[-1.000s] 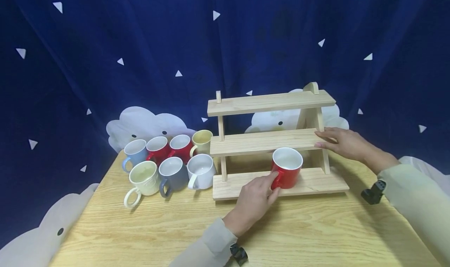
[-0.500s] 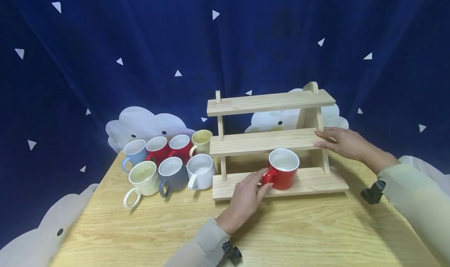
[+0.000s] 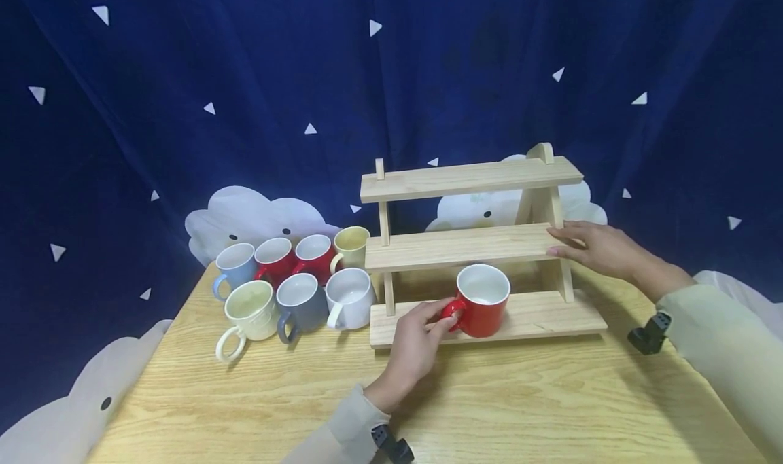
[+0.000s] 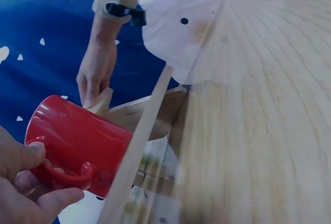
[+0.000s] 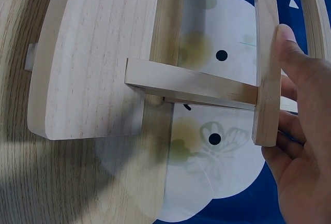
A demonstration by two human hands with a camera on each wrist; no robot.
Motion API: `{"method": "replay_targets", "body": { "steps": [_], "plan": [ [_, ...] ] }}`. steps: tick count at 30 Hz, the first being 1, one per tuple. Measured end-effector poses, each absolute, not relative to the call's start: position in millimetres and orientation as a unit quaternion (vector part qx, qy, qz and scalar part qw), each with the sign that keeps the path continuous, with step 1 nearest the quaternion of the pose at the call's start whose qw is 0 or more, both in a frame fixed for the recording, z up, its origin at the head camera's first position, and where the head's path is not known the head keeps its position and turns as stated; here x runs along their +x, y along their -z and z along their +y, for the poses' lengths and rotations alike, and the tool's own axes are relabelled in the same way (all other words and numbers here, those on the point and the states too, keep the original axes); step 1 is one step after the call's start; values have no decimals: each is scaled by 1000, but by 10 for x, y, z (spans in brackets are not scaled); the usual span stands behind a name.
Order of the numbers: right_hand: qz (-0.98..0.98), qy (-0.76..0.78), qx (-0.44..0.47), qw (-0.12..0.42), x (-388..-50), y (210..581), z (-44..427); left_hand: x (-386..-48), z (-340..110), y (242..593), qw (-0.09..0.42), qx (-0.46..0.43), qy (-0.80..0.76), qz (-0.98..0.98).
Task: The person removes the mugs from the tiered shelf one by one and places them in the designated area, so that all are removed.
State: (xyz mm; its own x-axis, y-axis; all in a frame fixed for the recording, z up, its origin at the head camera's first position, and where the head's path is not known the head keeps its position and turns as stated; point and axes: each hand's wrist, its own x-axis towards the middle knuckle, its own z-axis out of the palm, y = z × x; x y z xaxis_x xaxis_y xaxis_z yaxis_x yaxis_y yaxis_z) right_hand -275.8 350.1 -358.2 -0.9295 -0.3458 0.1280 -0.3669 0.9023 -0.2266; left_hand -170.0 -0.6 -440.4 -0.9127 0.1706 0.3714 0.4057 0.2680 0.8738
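My left hand (image 3: pixel 414 347) pinches the handle of a red mug (image 3: pixel 487 314) with a white inside. The mug is upright at the front of the bottom board of a three-tier wooden shelf (image 3: pixel 465 245); whether its base touches the board is unclear. In the left wrist view, thumb and fingers meet around the handle of the red mug (image 4: pixel 77 144). On the right, my right hand (image 3: pixel 602 250) holds the end of the middle board, thumb on one face and fingers on the other, as the right wrist view shows at the board end (image 5: pixel 266 100).
Left of the shelf stand several mugs: light blue (image 3: pixel 237 263), two red ones (image 3: pixel 275 263), yellow (image 3: pixel 353 250), cream (image 3: pixel 252 314), grey-blue (image 3: pixel 301 308) and white (image 3: pixel 351 301). All are on the wooden table (image 3: pixel 257 409). A dark blue curtain (image 3: pixel 245 63) hangs behind.
The red mug has slid left and slightly toward me along the bottom board, my left hand moving with it; its handle now points further left. My right hand stays on the middle board.
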Motion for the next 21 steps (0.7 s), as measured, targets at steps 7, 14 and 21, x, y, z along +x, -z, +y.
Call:
{"method": "replay_targets", "body": {
  "steps": [7, 14, 21],
  "plan": [
    [-975, -124, 179, 33, -2752, 3570, 3487, -1628, -205, 4334, 77, -138, 595, -788],
    [-976, -124, 177, 29, -2759, 3568, 3492, -1548, -476, 4209, 86, -112, 589, -796],
    [-977, -122, 174, 21, -2772, 3567, 3508, -1507, -801, 4107, 98, -77, 615, -779]
  ]
}}
